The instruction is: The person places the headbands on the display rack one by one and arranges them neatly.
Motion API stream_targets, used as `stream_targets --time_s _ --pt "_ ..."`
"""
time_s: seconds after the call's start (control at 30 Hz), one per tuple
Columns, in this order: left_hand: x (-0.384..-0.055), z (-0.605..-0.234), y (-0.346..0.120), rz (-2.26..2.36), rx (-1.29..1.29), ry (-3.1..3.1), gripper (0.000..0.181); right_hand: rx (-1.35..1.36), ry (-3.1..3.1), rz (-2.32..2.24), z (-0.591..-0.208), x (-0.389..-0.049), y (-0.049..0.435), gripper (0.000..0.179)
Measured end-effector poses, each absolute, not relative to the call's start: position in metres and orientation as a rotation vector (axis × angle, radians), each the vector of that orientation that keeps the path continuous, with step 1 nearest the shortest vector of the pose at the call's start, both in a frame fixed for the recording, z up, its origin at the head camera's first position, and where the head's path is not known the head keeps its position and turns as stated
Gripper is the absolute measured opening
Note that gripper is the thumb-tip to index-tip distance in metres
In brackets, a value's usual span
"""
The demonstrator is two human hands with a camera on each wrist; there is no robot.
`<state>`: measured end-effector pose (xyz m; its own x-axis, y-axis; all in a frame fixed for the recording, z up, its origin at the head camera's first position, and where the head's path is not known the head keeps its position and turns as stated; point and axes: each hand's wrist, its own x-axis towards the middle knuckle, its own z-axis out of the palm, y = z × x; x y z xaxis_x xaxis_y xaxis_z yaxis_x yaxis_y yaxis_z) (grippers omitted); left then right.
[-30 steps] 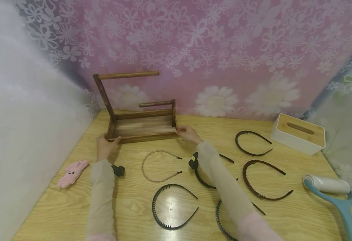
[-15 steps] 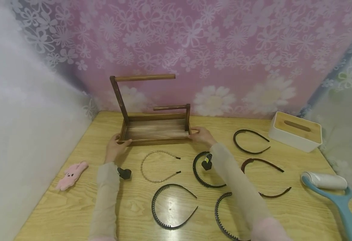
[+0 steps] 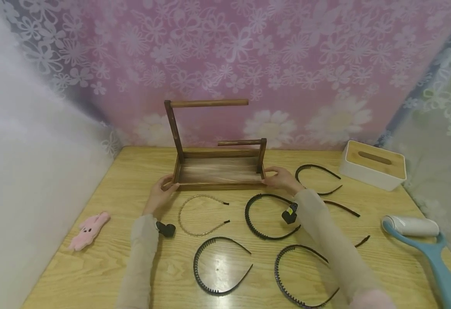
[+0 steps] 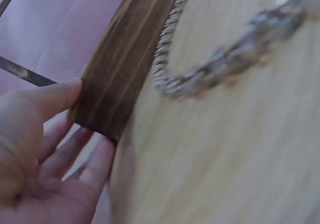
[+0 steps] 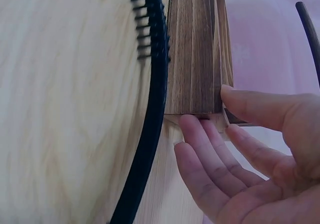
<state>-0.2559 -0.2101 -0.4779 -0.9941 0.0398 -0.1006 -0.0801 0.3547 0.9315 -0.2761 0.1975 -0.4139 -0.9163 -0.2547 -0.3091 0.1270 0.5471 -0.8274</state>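
Observation:
A dark brown wooden display rack [image 3: 220,187] stands at the back of the table, a shallow tray with one tall and one short post, each bearing a horizontal bar. My left hand [image 3: 159,197] grips its front left corner. In the left wrist view the thumb lies over the top edge, with fingers [image 4: 97,171] against the end. The front right corner is held by my right hand [image 3: 282,179], thumb on the upper edge and fingertips [image 5: 192,126] at the end face. A beaded headband [image 3: 179,216] and a black toothed headband [image 3: 247,216] lie just in front.
More toothed headbands lie nearer and to the right, including a black one [image 3: 196,268] and a dark reddish one [image 3: 343,207] partly under the right sleeve. A pink plush toy [image 3: 89,231] lies left. A white tissue box [image 3: 368,171] and blue-handled lint roller [image 3: 412,226] sit right.
Both hands have shifted the rack to the right along the back of the table, keeping their hold on its corners. The right forearm now covers other headbands than before.

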Motion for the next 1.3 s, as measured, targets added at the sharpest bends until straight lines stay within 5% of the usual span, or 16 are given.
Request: stream_targets --time_s 1.3 --pt "-0.253 -0.492 -0.165 1.829 0.100 2.446 0.046 -0.122 2.539 -1.257 -0.419 -0.248 0.265 0.057"
